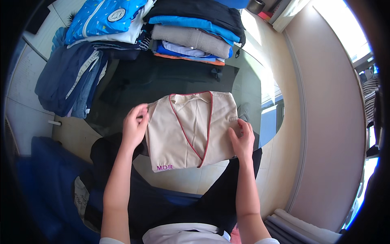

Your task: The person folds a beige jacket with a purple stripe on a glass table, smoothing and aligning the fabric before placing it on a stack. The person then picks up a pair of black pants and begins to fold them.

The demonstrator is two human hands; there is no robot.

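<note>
In front of me a beige V-neck garment with dark red piping lies folded, its front edge reaching past the glass table's rim. Purple lettering marks its lower left corner. At the garment's left edge is my left hand, fingers bent; whether they pinch the cloth is unclear. My right hand is at the right edge, with its thumb over the cloth and its fingers around the side, near a small stitched tab.
A dark glass table carries a stack of folded clothes at the back. To its left sit a blue patterned jacket on more clothes and a pile of navy trousers and jeans. A pale panel stands right.
</note>
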